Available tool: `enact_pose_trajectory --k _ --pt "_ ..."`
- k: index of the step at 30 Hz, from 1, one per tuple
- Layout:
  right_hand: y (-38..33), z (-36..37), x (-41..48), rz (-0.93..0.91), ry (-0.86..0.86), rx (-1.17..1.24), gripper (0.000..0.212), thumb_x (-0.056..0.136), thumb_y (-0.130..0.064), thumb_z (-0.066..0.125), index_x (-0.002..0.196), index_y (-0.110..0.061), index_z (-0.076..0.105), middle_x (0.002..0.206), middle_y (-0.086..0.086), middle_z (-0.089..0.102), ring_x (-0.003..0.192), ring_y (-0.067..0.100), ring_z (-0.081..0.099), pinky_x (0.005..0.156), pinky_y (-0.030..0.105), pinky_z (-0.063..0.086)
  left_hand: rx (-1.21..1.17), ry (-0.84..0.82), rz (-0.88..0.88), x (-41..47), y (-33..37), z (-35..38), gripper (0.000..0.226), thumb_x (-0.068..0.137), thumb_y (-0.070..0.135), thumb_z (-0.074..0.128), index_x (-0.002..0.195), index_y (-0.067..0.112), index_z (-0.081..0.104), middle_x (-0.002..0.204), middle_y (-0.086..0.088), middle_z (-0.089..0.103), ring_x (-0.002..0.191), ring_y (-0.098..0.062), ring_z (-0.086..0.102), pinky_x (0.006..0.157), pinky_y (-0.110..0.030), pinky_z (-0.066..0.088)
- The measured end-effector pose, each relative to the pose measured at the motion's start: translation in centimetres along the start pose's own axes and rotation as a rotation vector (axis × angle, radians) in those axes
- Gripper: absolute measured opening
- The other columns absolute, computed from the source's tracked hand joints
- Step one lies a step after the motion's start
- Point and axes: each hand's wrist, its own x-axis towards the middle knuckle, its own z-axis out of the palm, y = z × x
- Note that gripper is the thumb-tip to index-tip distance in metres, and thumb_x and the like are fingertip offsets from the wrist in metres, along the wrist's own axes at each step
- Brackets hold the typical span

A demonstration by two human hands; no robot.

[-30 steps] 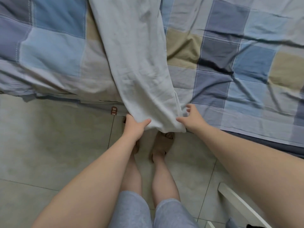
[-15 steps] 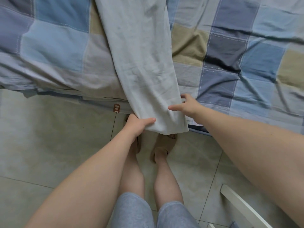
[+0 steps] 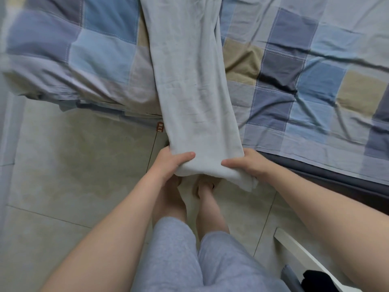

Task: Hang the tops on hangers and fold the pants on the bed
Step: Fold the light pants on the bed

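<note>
Pale grey pants (image 3: 189, 81) lie lengthwise across the bed (image 3: 315, 70), their lower end hanging over the bed's near edge. My left hand (image 3: 170, 163) grips the left corner of that end, thumb on top of the cloth. At the right corner my right hand (image 3: 244, 165) holds the cloth the same way, thumb on top and fingers underneath. Both hands hold the hem just off the bed edge, above my feet. The upper part of the pants runs out of view at the top.
The bed carries a patchwork cover in blue, grey and tan squares. Beige floor tiles (image 3: 73, 165) lie below the bed edge. A white chair frame (image 3: 299, 249) with dark cloth (image 3: 315, 281) on it stands at the lower right. My legs stand between.
My right hand let go of the bed cover side and took hold of the right corner of the pants hem. My left hand kept its grip. The hem now sits bunched between both hands.
</note>
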Motion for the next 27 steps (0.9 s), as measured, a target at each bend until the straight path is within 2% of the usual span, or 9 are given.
enact_pose_trajectory --k 4,7,9,12,16,20,22,25,27 --pt "1.8 2.3 -4.6 0.125 -0.029 0.019 0.027 0.08 -0.02 0.081 0.106 -0.012 0.076 0.102 0.004 0.078 0.094 0.021 0.073 0.084 0.035 0.057 -0.063 -0.048 -0.089 -5.0 -0.9 -0.8 0.058 0.06 0.024 0.086 0.114 0.01 0.072 0.11 -0.005 0.077 0.1 -0.023 0.074 0.086 -0.033 0.058" --pt "2.4 4.5 -7.9 0.142 0.027 0.244 0.026 0.085 -0.018 0.076 0.11 -0.013 0.073 0.101 0.007 0.078 0.084 0.023 0.075 0.067 0.036 0.061 -0.078 -0.073 -0.159 -8.8 -1.9 -1.6 0.055 0.064 0.024 0.088 0.114 0.01 0.071 0.108 -0.006 0.077 0.097 -0.024 0.075 0.078 -0.032 0.059" --pt "2.3 6.0 -10.0 0.143 0.097 0.399 0.029 0.087 -0.012 0.073 0.116 -0.007 0.069 0.103 0.013 0.077 0.085 0.028 0.075 0.069 0.041 0.061 -0.139 -0.073 -0.181 -11.3 -2.7 -2.0 0.037 0.077 0.02 0.084 0.111 0.012 0.073 0.107 -0.007 0.077 0.093 -0.023 0.076 0.07 -0.03 0.061" --pt "1.8 8.9 -12.5 0.135 0.176 0.456 0.03 0.092 -0.014 0.07 0.12 -0.004 0.065 0.103 0.012 0.077 0.087 0.029 0.074 0.077 0.044 0.061 -0.248 0.025 -0.171 -14.2 -3.2 -2.6 0.029 0.088 0.016 0.074 0.116 0.008 0.07 0.106 -0.008 0.077 0.096 -0.025 0.075 0.08 -0.035 0.06" --pt "0.5 13.2 -15.3 0.115 0.263 0.556 0.019 0.096 -0.025 0.066 0.111 -0.014 0.066 0.092 0.004 0.079 0.076 0.022 0.076 0.059 0.034 0.059 -0.18 0.168 -0.058 -17.6 -2.5 -3.9 0.031 0.091 0.017 0.072 0.12 0.007 0.067 0.107 -0.007 0.076 0.098 -0.025 0.072 0.092 -0.043 0.058" --pt "-0.3 18.1 -18.0 0.064 0.341 0.606 0.017 0.096 -0.03 0.064 0.108 -0.018 0.067 0.088 0.001 0.079 0.072 0.019 0.075 0.055 0.029 0.056 -0.178 0.163 0.018 -21.5 -2.4 -7.0 0.032 0.097 0.024 0.065 0.126 0.011 0.065 0.115 -0.005 0.073 0.103 -0.025 0.07 0.098 -0.042 0.055" --pt "0.0 21.1 -19.3 0.053 0.361 0.623 0.017 0.096 -0.03 0.065 0.107 -0.017 0.066 0.089 0.002 0.078 0.075 0.021 0.074 0.057 0.029 0.055 -0.134 0.157 0.024 -23.4 -2.8 -9.3 0.033 0.099 0.033 0.061 0.126 0.015 0.063 0.115 -0.003 0.072 0.103 -0.025 0.069 0.096 -0.041 0.056" --pt "1.2 25.8 -21.0 0.061 0.355 0.651 0.023 0.096 -0.029 0.065 0.111 -0.012 0.064 0.101 0.009 0.075 0.091 0.028 0.072 0.07 0.036 0.057 -0.015 0.169 0.009 -26.1 -4.2 -13.5 0.044 0.101 0.042 0.052 0.133 0.012 0.059 0.12 -0.004 0.069 0.108 -0.028 0.066 0.101 -0.044 0.052" --pt "2.3 28.8 -22.1 0.091 0.341 0.645 0.025 0.095 -0.029 0.067 0.112 -0.01 0.064 0.101 0.009 0.075 0.091 0.028 0.072 0.068 0.036 0.057 0.045 0.163 -0.04 -27.7 -5.6 -16.3 0.049 0.102 0.044 0.049 0.137 0.009 0.055 0.121 -0.005 0.067 0.105 -0.027 0.064 0.101 -0.041 0.05"
